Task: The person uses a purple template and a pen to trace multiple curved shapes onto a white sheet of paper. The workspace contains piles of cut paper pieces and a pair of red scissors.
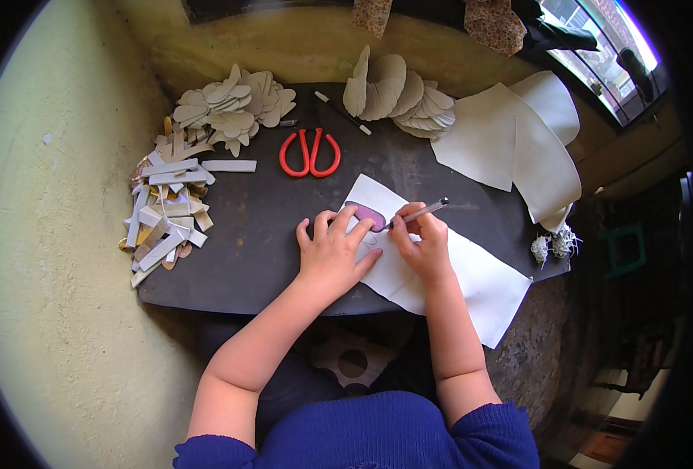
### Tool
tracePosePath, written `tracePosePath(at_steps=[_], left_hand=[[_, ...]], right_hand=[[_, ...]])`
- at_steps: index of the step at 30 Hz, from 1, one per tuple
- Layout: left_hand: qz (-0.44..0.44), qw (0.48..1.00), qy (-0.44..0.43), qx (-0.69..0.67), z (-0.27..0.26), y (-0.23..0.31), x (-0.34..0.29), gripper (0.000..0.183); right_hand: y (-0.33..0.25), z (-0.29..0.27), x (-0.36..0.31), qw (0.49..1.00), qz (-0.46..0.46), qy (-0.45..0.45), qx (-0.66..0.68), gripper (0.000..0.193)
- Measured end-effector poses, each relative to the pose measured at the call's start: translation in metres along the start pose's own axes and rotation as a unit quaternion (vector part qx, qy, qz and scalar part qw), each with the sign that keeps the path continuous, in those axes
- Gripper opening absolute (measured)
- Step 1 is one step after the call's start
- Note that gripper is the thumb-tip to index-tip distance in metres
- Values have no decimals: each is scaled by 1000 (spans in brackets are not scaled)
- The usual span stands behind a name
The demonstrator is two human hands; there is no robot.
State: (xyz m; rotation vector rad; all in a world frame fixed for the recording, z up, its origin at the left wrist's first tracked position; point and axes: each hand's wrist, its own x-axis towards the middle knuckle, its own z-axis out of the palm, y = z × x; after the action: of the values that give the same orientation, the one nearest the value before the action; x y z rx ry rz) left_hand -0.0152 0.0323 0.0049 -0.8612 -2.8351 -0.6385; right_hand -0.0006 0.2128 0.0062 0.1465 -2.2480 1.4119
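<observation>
A long white sheet (479, 281) lies slantwise on the dark tabletop (245, 262), one end hanging past the near edge. On its far left part rests a flat purple template (371, 216) with a dark rim and rounded ends. My left hand (331, 254) presses on the template and sheet, its fingers spread. Between the fingers of my right hand (425, 244) is a clear-barrelled pen (429, 209), its tip down by the template's right edge. A faint curved line (371, 239) shows on the sheet below the template.
Red-handled scissors (305, 148) and a white marker (339, 109) lie beyond my hands. Cut oval pieces stand in two piles (229, 109), (385, 86) at the back. Scrap strips (166, 207) heap by the left wall. Larger pale sheets (518, 141) and thread bundles (554, 245) lie right.
</observation>
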Motion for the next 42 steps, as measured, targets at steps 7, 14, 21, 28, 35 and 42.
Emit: tracePosePath(at_steps=[7, 14, 21, 28, 35, 42], left_hand=[[3, 1000, 7, 0, 1, 0, 0, 45], [5, 1000, 9, 4, 2, -1, 1, 45], [5, 1000, 9, 2, 1, 0, 0, 45], [9, 1000, 14, -2, 1, -2, 1, 46], [5, 1000, 5, -10, -2, -3, 3, 47], [1, 1000, 6, -14, -1, -4, 4, 52]], right_hand=[[1, 2, -1, 998, -44, -48, 13, 10], [-1, 2, -1, 997, -48, -62, 9, 10], [-3, 0, -1, 998, -53, -40, -22, 11], [-2, 1, -1, 998, -43, -52, 1, 11], [-1, 3, -3, 996, -54, -65, -5, 11], [-3, 5, -4, 992, -93, -74, -27, 19]])
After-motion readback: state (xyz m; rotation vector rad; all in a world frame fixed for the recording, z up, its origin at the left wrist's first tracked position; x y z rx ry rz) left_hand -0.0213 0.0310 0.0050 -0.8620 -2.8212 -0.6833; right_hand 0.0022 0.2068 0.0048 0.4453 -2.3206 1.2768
